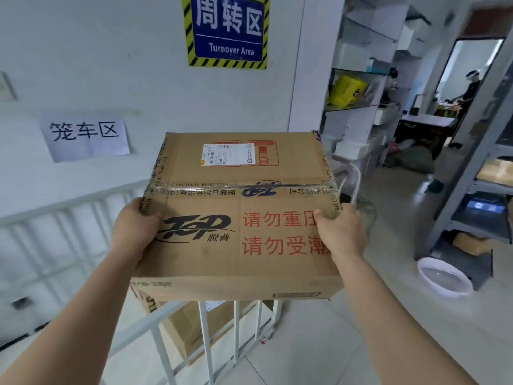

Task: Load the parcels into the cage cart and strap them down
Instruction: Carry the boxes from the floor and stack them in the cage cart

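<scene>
Parcel [236, 218] is being held up over the cage cart [205, 329], gripped at its near corners by the left hand [133, 232] and right hand [344, 232]. One box [188, 339] is already lying inside. Loading is being done, it seems; no strap is being seen yet.

Bare left hand [133, 229] and right hand [342, 232], forearms [83, 315] apparently uncovered to the elbows.
</scene>
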`<state>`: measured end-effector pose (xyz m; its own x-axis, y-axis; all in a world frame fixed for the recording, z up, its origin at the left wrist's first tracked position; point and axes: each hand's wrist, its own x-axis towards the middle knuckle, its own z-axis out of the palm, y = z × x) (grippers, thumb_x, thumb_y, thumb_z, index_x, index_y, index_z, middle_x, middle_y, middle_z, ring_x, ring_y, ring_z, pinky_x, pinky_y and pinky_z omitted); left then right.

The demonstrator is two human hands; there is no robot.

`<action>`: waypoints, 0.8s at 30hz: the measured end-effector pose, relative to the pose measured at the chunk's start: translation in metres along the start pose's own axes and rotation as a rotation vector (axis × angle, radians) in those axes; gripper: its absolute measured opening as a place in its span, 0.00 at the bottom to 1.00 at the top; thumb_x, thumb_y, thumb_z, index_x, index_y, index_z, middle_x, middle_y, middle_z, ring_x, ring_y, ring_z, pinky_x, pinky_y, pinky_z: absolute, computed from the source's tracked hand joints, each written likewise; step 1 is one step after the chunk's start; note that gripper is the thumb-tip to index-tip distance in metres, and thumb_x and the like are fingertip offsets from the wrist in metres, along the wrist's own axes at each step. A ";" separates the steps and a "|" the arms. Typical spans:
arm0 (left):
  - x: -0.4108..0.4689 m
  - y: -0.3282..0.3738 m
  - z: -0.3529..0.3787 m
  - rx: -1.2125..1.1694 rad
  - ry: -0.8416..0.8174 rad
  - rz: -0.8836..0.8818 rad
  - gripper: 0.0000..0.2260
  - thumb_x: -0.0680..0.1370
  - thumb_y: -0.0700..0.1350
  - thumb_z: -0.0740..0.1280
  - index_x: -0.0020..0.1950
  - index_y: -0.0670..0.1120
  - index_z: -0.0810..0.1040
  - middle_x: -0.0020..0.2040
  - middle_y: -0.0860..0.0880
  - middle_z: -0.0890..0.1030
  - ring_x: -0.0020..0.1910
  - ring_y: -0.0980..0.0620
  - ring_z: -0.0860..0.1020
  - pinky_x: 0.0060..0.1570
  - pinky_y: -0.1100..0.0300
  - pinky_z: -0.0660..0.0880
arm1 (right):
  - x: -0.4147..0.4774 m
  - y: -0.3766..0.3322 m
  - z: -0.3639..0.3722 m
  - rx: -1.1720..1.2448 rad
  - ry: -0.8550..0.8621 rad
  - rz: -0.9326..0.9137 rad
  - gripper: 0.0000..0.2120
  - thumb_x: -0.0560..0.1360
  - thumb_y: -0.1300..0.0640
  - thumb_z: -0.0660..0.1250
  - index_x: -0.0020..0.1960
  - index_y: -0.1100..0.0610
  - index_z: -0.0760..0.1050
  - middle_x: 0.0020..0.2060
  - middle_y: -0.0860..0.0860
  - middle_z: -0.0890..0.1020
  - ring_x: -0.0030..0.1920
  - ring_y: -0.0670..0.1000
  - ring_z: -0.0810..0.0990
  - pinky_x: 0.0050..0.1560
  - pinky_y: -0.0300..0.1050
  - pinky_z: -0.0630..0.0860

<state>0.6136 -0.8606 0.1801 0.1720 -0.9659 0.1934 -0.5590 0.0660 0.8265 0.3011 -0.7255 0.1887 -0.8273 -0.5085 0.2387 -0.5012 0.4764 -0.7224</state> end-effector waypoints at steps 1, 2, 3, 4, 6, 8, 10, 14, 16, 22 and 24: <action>0.006 -0.004 -0.002 0.011 0.024 -0.018 0.15 0.74 0.40 0.66 0.61 0.48 0.76 0.50 0.47 0.79 0.45 0.45 0.73 0.45 0.55 0.68 | 0.005 -0.006 0.011 -0.001 -0.020 -0.013 0.23 0.72 0.39 0.66 0.57 0.55 0.74 0.53 0.53 0.77 0.55 0.58 0.77 0.54 0.59 0.77; 0.013 -0.009 -0.003 0.024 0.045 -0.034 0.16 0.74 0.40 0.66 0.61 0.48 0.75 0.50 0.47 0.78 0.45 0.45 0.73 0.45 0.55 0.69 | 0.010 -0.013 0.021 0.003 -0.042 -0.027 0.24 0.72 0.39 0.67 0.58 0.56 0.74 0.54 0.53 0.77 0.55 0.58 0.77 0.55 0.59 0.77; 0.019 -0.014 -0.004 0.038 0.060 -0.051 0.15 0.74 0.41 0.66 0.61 0.48 0.75 0.49 0.48 0.78 0.45 0.45 0.73 0.45 0.54 0.69 | 0.015 -0.020 0.032 0.008 -0.068 -0.041 0.24 0.72 0.40 0.67 0.59 0.56 0.74 0.54 0.53 0.77 0.56 0.58 0.76 0.55 0.59 0.77; 0.027 -0.019 -0.005 0.049 0.074 -0.070 0.15 0.74 0.41 0.66 0.61 0.48 0.75 0.48 0.48 0.77 0.45 0.45 0.73 0.44 0.54 0.69 | 0.020 -0.027 0.043 0.011 -0.094 -0.056 0.24 0.72 0.40 0.67 0.59 0.57 0.73 0.54 0.53 0.77 0.56 0.58 0.76 0.56 0.59 0.76; 0.043 -0.029 -0.007 0.065 0.107 -0.109 0.15 0.74 0.41 0.66 0.61 0.48 0.75 0.47 0.48 0.76 0.45 0.45 0.72 0.45 0.54 0.68 | 0.030 -0.042 0.067 0.009 -0.138 -0.088 0.24 0.73 0.40 0.67 0.59 0.57 0.73 0.54 0.54 0.76 0.56 0.58 0.76 0.55 0.58 0.77; 0.062 -0.040 -0.007 0.063 0.136 -0.128 0.15 0.74 0.41 0.66 0.61 0.48 0.76 0.48 0.47 0.77 0.45 0.45 0.73 0.45 0.54 0.69 | 0.040 -0.058 0.091 0.006 -0.173 -0.118 0.23 0.73 0.41 0.67 0.59 0.58 0.73 0.54 0.54 0.76 0.55 0.58 0.77 0.52 0.53 0.77; 0.084 -0.052 -0.006 0.064 0.152 -0.152 0.14 0.73 0.41 0.66 0.59 0.48 0.76 0.47 0.47 0.78 0.45 0.44 0.74 0.45 0.53 0.71 | 0.050 -0.075 0.118 -0.003 -0.206 -0.147 0.23 0.74 0.41 0.67 0.59 0.58 0.72 0.54 0.54 0.76 0.56 0.58 0.76 0.53 0.52 0.75; 0.127 -0.074 -0.004 0.061 0.188 -0.189 0.12 0.73 0.41 0.66 0.57 0.46 0.77 0.48 0.45 0.79 0.45 0.43 0.75 0.44 0.53 0.71 | 0.069 -0.109 0.173 -0.005 -0.254 -0.190 0.25 0.74 0.41 0.66 0.61 0.59 0.72 0.56 0.55 0.75 0.57 0.59 0.76 0.56 0.59 0.76; 0.146 -0.084 -0.002 0.063 0.207 -0.217 0.12 0.74 0.41 0.66 0.57 0.46 0.76 0.46 0.47 0.78 0.44 0.44 0.74 0.44 0.54 0.69 | 0.078 -0.123 0.199 -0.025 -0.281 -0.204 0.25 0.74 0.41 0.66 0.61 0.59 0.71 0.57 0.55 0.75 0.58 0.59 0.75 0.56 0.57 0.76; 0.195 -0.115 0.005 0.114 0.224 -0.290 0.11 0.75 0.42 0.66 0.58 0.46 0.76 0.46 0.47 0.77 0.44 0.44 0.73 0.43 0.54 0.69 | 0.096 -0.149 0.278 -0.041 -0.377 -0.207 0.25 0.72 0.40 0.67 0.59 0.58 0.73 0.54 0.55 0.78 0.55 0.58 0.77 0.53 0.57 0.77; 0.209 -0.126 0.010 0.120 0.225 -0.321 0.12 0.75 0.44 0.66 0.57 0.47 0.76 0.48 0.46 0.79 0.45 0.42 0.76 0.46 0.51 0.74 | 0.102 -0.153 0.302 -0.047 -0.419 -0.208 0.27 0.72 0.40 0.68 0.60 0.59 0.72 0.56 0.55 0.77 0.57 0.58 0.76 0.53 0.55 0.77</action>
<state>0.7120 -1.0732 0.1105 0.5194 -0.8526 0.0574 -0.5360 -0.2727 0.7989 0.3704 -1.0670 0.1278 -0.5393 -0.8377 0.0863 -0.6647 0.3606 -0.6543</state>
